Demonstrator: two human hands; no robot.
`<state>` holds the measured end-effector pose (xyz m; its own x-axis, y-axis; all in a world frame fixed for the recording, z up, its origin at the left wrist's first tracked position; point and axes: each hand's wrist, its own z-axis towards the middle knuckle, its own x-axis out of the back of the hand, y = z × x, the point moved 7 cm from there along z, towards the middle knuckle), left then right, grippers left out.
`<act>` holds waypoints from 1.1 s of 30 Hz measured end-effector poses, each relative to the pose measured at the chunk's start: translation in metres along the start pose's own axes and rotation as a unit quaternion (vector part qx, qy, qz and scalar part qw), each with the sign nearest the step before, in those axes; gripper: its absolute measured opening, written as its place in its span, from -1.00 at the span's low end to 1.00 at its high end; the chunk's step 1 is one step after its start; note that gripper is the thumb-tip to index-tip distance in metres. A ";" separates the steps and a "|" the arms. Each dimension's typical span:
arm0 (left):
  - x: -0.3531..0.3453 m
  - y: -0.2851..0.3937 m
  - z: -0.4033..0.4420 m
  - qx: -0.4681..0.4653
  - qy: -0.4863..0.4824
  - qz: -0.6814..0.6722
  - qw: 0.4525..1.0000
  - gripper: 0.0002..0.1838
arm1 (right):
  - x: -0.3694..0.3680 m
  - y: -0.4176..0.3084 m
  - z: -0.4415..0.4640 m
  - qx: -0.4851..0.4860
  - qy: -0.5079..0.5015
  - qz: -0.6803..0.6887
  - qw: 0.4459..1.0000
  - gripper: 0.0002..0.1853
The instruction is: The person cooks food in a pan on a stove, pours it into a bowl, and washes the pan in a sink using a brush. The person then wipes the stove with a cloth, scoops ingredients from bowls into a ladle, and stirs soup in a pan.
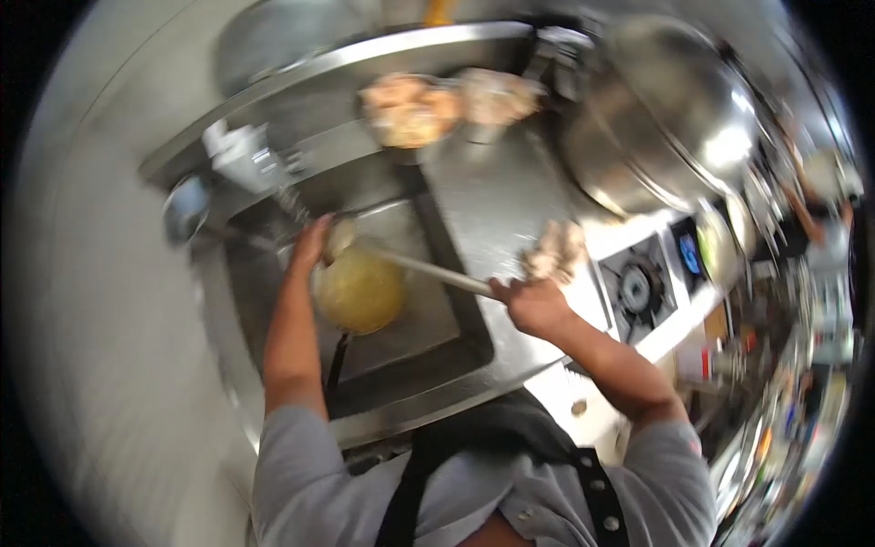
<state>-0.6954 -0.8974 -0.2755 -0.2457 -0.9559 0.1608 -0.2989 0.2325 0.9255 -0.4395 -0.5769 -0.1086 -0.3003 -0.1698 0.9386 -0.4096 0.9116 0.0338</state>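
Observation:
My right hand [533, 305] is closed around the end of a long pale handle [442, 273] that slants across the sink [428, 342]. At its other end is a rounded, light-coloured head [340, 239], and my left hand [313, 242] is right beside it. Blur hides the left fingers, so their grip cannot be made out. Below that head, a round pan [360, 292] with yellowish contents sits in the sink, its dark handle [338, 362] pointing toward me. Water seems to run from a faucet [290, 196] near my left hand.
Bowls of food [410, 109] and a filled clear bag [497, 96] stand behind the sink. A huge metal pot [656, 109] is at the back right. Pale lumpy pieces [553, 252] lie beside a gas burner [638, 287]. Another person [829, 246] is at far right.

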 end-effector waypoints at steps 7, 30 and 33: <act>0.017 -0.290 -0.077 0.400 -0.158 0.112 0.896 -0.28 | -0.074 0.045 -0.062 -0.034 -0.060 0.077 0.995 -0.45; 0.080 -0.105 -0.277 0.229 0.249 0.086 0.937 -0.57 | 0.171 0.523 -0.357 -0.497 0.437 0.058 0.747 -0.58; 0.084 -0.029 -0.293 0.060 0.248 0.189 0.948 -0.75 | 0.157 0.596 -0.341 -0.452 0.395 -0.023 0.800 -0.53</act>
<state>-0.4372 -1.0375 -0.1883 0.0994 -0.7600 0.6423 -0.3869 0.5652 0.7286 -0.4369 0.0678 0.1757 0.4804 -0.2477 0.8413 0.4930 0.8696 -0.0255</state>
